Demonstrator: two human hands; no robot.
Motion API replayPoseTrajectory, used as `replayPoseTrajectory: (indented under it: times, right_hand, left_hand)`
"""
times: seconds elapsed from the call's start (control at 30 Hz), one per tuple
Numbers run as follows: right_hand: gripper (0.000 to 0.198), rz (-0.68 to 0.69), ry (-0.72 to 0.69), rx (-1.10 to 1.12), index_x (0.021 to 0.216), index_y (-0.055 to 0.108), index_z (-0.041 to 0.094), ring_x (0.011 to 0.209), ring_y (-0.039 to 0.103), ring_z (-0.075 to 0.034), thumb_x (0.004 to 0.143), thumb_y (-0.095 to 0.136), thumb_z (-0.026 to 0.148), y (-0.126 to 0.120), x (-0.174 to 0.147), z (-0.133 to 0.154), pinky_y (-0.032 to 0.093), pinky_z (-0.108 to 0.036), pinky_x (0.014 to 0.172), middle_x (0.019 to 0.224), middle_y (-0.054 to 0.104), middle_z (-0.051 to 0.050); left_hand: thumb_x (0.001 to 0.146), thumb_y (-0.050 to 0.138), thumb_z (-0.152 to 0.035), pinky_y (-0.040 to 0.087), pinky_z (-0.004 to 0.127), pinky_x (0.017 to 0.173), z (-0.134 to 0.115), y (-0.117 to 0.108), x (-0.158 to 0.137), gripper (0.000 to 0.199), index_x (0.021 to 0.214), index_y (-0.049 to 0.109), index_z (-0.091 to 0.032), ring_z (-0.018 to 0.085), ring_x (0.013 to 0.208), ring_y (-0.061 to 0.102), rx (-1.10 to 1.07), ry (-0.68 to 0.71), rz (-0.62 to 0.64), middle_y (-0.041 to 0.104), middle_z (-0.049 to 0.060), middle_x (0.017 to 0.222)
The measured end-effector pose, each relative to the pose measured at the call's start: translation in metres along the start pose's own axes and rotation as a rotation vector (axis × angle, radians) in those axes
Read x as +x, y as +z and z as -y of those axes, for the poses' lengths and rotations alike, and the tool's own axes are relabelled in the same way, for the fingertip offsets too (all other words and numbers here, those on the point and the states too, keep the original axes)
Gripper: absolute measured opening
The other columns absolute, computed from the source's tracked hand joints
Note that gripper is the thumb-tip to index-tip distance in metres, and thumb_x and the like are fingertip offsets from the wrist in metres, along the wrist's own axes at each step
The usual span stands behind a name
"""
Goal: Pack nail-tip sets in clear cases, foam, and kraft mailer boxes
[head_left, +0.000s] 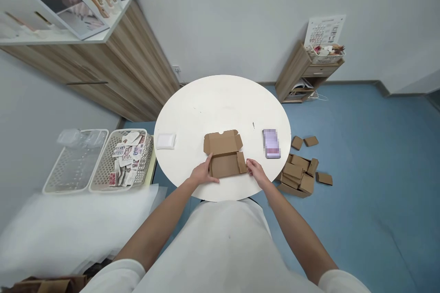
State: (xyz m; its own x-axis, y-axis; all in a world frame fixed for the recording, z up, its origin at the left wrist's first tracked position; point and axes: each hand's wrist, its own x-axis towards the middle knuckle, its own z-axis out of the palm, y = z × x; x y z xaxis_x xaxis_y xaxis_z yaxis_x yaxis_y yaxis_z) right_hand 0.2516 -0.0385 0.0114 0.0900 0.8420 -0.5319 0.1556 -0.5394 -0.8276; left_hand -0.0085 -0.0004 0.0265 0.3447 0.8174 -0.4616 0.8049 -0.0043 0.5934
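A brown cardboard box (225, 165) lies on the white round table, its lid (222, 143) folded back away from me and its inside showing. My left hand (203, 172) grips the box's left side, thumb along the side wall and fingers at the near edge. At the other end, my right hand (255, 170) has its fingers closed at the right side flap (241, 162), which stands partly folded inward. The fingertips there are small, so the exact grip is hard to see.
On the table (220, 96) lie a white packet (166, 141) at left and a phone with a blurred screen (272, 143) at right. A carton of folded boxes (298, 175) stands on the floor at right. White baskets (122, 160) stand at left, by a wooden cabinet (137, 55).
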Motion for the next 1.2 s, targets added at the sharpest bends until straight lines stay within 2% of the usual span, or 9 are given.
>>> replayPoseTrajectory:
  times: [0.13, 0.27, 0.4, 0.57, 0.73, 0.93, 1.13, 1.2]
  right_hand:
    - [0.035, -0.026, -0.082, -0.181, 0.083, 0.054, 0.018, 0.064, 0.050, -0.013, 0.065, 0.053, 0.048, 0.006, 0.015, 0.007, 0.040, -0.026, 0.058, 0.072, 0.056, -0.001]
    - [0.017, -0.040, -0.110, -0.378, 0.063, 0.042, 0.021, 0.055, 0.042, -0.011, 0.064, 0.051, 0.035, 0.015, 0.026, 0.009, 0.033, -0.023, 0.052, 0.056, 0.046, 0.005]
    - [0.013, -0.030, -0.111, -0.515, 0.058, 0.032, 0.022, 0.050, 0.034, -0.010, 0.062, 0.044, 0.019, 0.023, 0.031, 0.006, 0.025, -0.022, 0.048, 0.051, 0.036, 0.007]
    - [0.018, -0.073, -0.110, -0.549, 0.059, 0.025, 0.022, 0.048, 0.028, -0.010, 0.060, 0.039, 0.013, 0.031, 0.032, 0.002, 0.022, -0.022, 0.047, 0.051, 0.029, 0.007]
    - [0.017, -0.081, -0.092, -0.534, 0.059, 0.025, 0.023, 0.048, 0.030, -0.011, 0.061, 0.039, 0.013, 0.032, 0.032, 0.000, 0.022, -0.022, 0.047, 0.051, 0.030, 0.007]
    - [0.015, -0.045, -0.024, -0.523, 0.060, 0.029, 0.022, 0.050, 0.035, -0.011, 0.062, 0.043, 0.017, 0.025, 0.035, 0.007, 0.026, -0.021, 0.048, 0.053, 0.036, 0.006]
    - [0.020, 0.036, -0.021, -0.421, 0.068, 0.038, 0.023, 0.052, 0.042, -0.012, 0.065, 0.050, 0.039, 0.013, 0.027, 0.005, 0.031, -0.022, 0.048, 0.056, 0.044, 0.006]
    - [0.026, 0.040, -0.037, -0.381, 0.075, 0.041, 0.023, 0.053, 0.044, -0.012, 0.065, 0.050, 0.045, 0.008, 0.021, 0.000, 0.033, -0.023, 0.049, 0.058, 0.045, 0.005]
  left_hand:
    - [0.045, 0.072, -0.052, 0.040, 0.032, 0.073, 0.002, 0.006, -0.004, 0.118, 0.136, 0.003, -0.024, 0.028, 0.096, 0.053, -0.105, 0.012, -0.016, 0.052, 0.011, 0.114]
    - [0.053, 0.068, -0.049, 0.041, 0.032, 0.075, 0.000, 0.014, -0.007, 0.111, 0.136, -0.003, -0.026, 0.026, 0.099, 0.053, -0.203, 0.004, -0.039, 0.048, 0.009, 0.122]
    - [0.055, 0.068, -0.045, 0.040, 0.032, 0.079, -0.005, 0.019, -0.008, 0.110, 0.136, -0.004, -0.026, 0.026, 0.104, 0.051, -0.271, -0.022, -0.046, 0.045, 0.008, 0.126]
    - [0.056, 0.068, -0.043, 0.040, 0.033, 0.081, -0.009, 0.016, -0.010, 0.109, 0.136, -0.005, -0.027, 0.026, 0.105, 0.049, -0.304, -0.055, -0.017, 0.042, 0.007, 0.128]
    - [0.056, 0.068, -0.044, 0.038, 0.033, 0.085, -0.011, 0.012, -0.007, 0.109, 0.136, -0.005, -0.027, 0.026, 0.110, 0.046, -0.299, -0.054, -0.004, 0.037, 0.006, 0.133]
    - [0.056, 0.067, -0.044, 0.040, 0.034, 0.079, -0.014, 0.009, 0.004, 0.111, 0.136, -0.007, -0.025, 0.027, 0.101, 0.051, -0.193, -0.076, 0.022, 0.048, 0.009, 0.122]
    - [0.053, 0.069, -0.047, 0.037, 0.036, 0.086, -0.019, 0.002, 0.002, 0.115, 0.136, -0.006, -0.023, 0.029, 0.112, 0.041, -0.125, -0.017, -0.049, 0.040, 0.011, 0.128]
    - [0.054, 0.068, -0.048, 0.038, 0.036, 0.084, -0.019, 0.006, -0.004, 0.115, 0.136, -0.009, -0.022, 0.028, 0.108, 0.044, -0.168, -0.036, -0.096, 0.040, 0.012, 0.126]
